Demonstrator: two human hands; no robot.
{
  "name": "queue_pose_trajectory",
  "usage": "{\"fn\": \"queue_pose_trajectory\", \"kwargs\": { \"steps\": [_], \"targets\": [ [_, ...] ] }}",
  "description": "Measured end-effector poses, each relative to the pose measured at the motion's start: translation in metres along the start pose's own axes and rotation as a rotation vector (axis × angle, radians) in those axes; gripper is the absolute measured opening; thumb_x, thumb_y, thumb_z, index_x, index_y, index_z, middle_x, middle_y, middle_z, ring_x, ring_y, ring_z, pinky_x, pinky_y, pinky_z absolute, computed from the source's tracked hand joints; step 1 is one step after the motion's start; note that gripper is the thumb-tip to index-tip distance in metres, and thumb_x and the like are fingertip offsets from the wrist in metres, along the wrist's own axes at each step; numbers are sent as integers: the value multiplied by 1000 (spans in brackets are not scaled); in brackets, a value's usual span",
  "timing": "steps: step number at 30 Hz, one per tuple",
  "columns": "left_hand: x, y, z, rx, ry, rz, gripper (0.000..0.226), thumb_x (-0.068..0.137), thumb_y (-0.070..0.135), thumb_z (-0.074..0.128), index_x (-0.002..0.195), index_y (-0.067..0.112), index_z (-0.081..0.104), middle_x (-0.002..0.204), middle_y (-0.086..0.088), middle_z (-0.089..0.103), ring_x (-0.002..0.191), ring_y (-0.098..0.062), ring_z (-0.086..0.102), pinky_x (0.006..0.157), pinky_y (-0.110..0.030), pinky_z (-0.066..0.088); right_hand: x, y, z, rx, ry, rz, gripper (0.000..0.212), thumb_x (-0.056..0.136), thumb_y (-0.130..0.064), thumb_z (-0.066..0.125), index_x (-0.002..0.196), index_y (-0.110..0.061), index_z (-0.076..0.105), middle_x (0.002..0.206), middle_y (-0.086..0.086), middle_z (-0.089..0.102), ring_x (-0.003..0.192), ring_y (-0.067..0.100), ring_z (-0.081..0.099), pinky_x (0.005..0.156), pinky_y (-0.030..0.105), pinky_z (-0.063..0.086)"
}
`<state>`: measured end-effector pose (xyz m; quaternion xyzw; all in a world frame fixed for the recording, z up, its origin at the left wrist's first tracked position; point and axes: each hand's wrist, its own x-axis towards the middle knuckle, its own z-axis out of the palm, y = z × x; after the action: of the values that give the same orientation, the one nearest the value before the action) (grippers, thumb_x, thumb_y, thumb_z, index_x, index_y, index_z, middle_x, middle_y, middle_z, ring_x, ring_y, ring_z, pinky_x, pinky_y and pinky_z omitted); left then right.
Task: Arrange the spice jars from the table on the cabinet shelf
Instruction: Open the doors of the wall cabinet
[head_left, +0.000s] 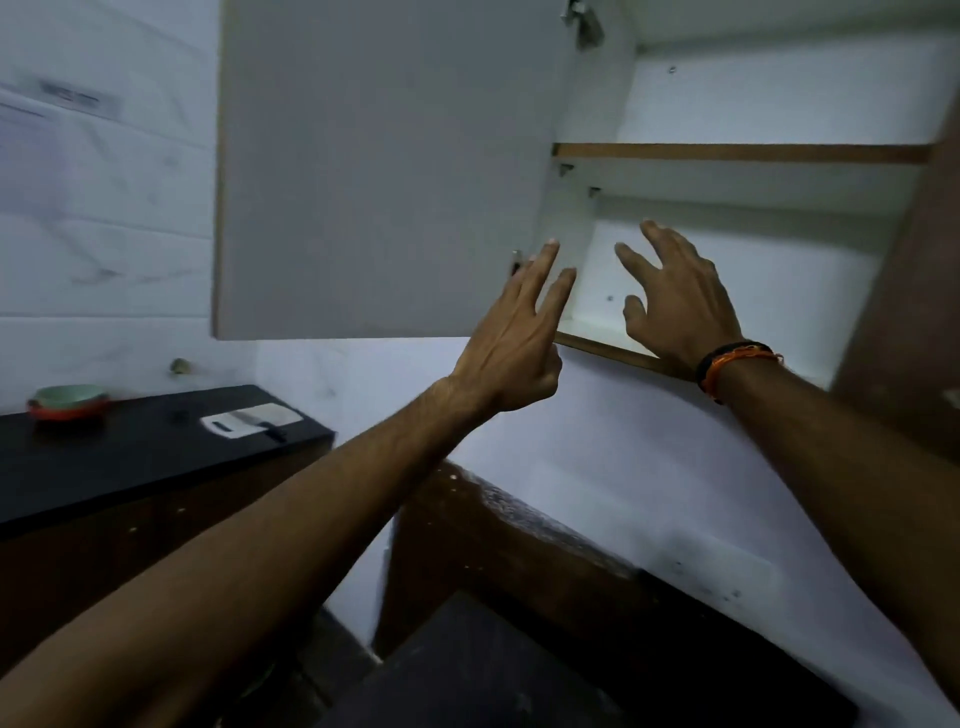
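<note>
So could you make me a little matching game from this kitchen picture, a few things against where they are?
Things:
1. cabinet door
2. stacked bowls
3. cleaver
4. wristband

Places:
A. far left of the dark counter
B. on the right hand's wrist
C. swung open, left of the shelves
D. on a white board on the counter

Pairs: 1-C, 2-A, 3-D, 4-B

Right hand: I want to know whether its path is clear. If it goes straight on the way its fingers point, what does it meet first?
Probably the cabinet's white back wall; the right hand has free space ahead, though depth is unclear.
</note>
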<state>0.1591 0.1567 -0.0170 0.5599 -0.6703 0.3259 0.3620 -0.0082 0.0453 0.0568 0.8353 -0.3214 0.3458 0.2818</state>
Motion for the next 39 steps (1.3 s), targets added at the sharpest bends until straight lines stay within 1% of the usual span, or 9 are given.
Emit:
{"fn": "queue_pose_trajectory", "kwargs": {
  "steps": [4,10,17,20,23,29,33,36,39],
  "targets": [
    [26,47,29,-159,-70,35,83,85,9,60,157,3,18,167,-16,3,150,-35,20,107,-37,42,-36,54,-27,-132,-43,76,63,86,-11,61,147,-11,45,160,18,27,147,36,25,114,54,30],
    [61,106,72,-330,-314,179,88,89,15,60,159,5,8,166,-14,13,149,-32,22,117,-38,32,-84,116,-58,-295,-90,232,66,87,-15,59,150,-11,39,162,17,20,150,34,17,119,53,23],
    [95,155,119,-510,-442,220,89,93,22,61,159,4,4,167,-14,11,152,-30,16,120,-37,24,-107,160,-82,-411,-143,427,78,89,-27,53,158,-17,16,166,14,-1,153,30,1,122,58,8],
    [107,173,136,-668,-426,166,87,93,23,63,158,3,8,165,-15,17,152,-30,19,115,-27,21,-110,170,-86,-428,-195,483,81,91,-32,52,159,-20,11,166,12,-4,153,31,-1,122,58,8],
    [118,187,150,-823,-364,110,79,90,15,66,154,1,22,153,-19,41,137,-34,43,97,-22,31,-111,178,-89,-403,-282,524,82,91,-32,53,159,-21,8,166,11,-5,153,32,1,122,57,10],
    [133,201,168,-1146,-394,-105,69,88,15,68,147,8,34,134,-13,58,116,-30,61,92,-42,56,-111,180,-84,-414,-317,552,79,95,-34,51,159,-20,8,166,12,-5,153,32,5,122,56,12],
    [128,206,172,-1219,-336,-179,63,89,22,72,143,8,41,129,-10,61,100,-20,60,76,-27,54,-111,171,-78,-401,-209,582,73,100,-42,45,159,-16,11,166,14,-3,153,33,6,122,55,15],
    [118,209,166,-1154,-237,-191,46,89,26,72,127,9,52,105,-4,65,79,-12,60,60,-16,46,-109,155,-77,-359,-87,620,75,101,-48,41,159,-15,8,166,13,-4,153,33,4,122,55,17],
    [98,217,149,-1156,-176,-119,26,93,27,68,110,15,52,85,7,60,73,-10,60,56,-14,41,-106,134,-86,-338,68,669,78,100,-56,37,159,-15,6,167,12,-1,153,34,4,121,55,20]
  ]
}}
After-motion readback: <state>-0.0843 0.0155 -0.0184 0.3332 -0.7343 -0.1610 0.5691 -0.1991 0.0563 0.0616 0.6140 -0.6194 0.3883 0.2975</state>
